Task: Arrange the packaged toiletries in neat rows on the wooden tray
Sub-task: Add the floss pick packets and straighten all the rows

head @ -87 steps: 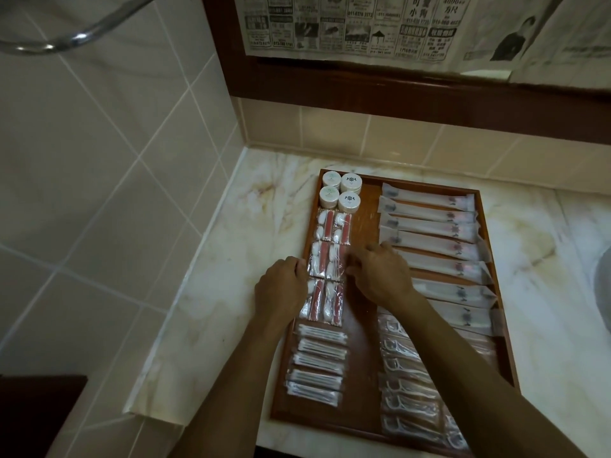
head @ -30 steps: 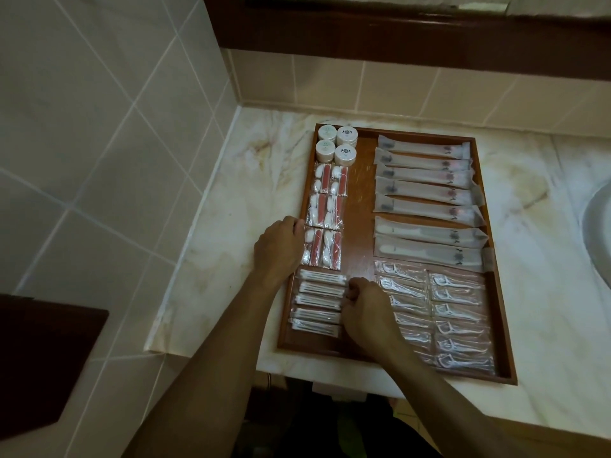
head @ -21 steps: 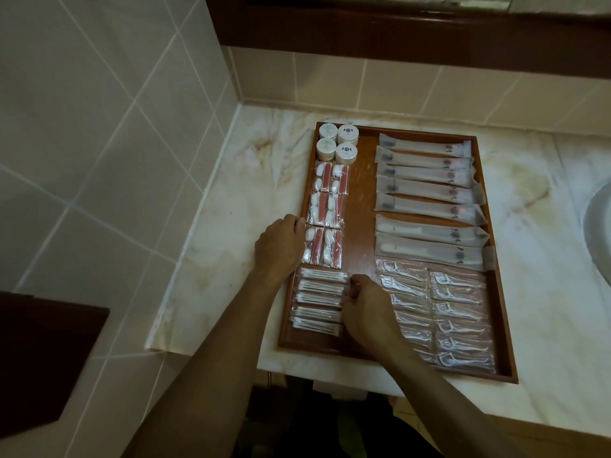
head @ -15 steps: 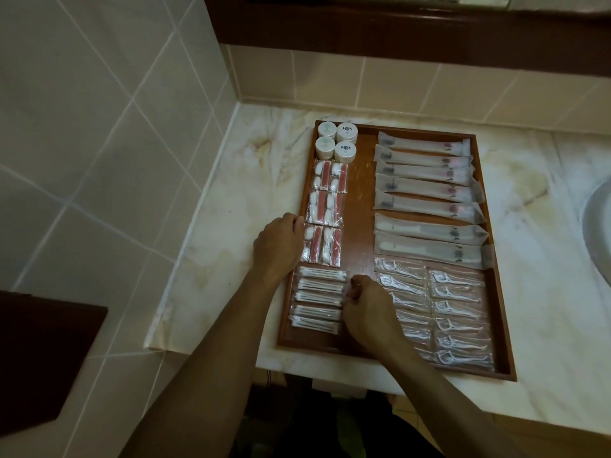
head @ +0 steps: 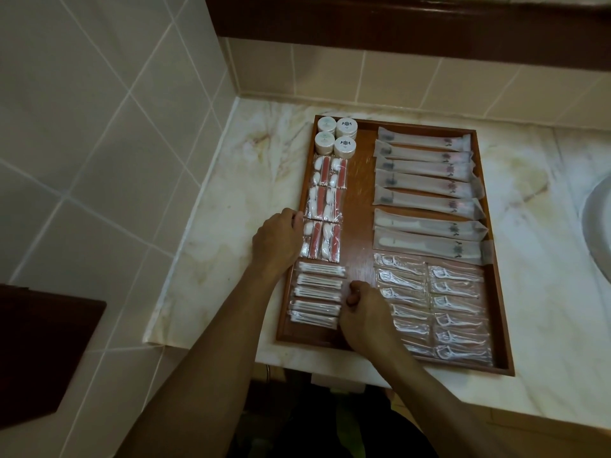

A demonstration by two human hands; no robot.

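The wooden tray (head: 358,206) lies on the marble counter, filled with rows of packets. Several round white jars (head: 336,137) stand at its far left. Below them lie red-and-white packets (head: 325,209), then cotton swab packets (head: 317,294). Long frosted sachets (head: 426,190) fill the right side, with floss pick packets (head: 453,309) beneath. My left hand (head: 276,241) rests curled on the tray's left rim beside the red-and-white packets. My right hand (head: 363,312) is fisted on the tray floor, touching the right ends of the swab packets, with nothing visibly held.
The marble counter (head: 231,233) meets tiled walls at the left and back. A white basin's rim (head: 595,226) shows at the right edge. A dark wooden surface (head: 39,352) sits lower left. The counter's front edge runs just below the tray.
Since 2.9 s ago my right hand moved from the red-and-white packets down to the swab packets and stays there. My left hand has held its place on the rim.
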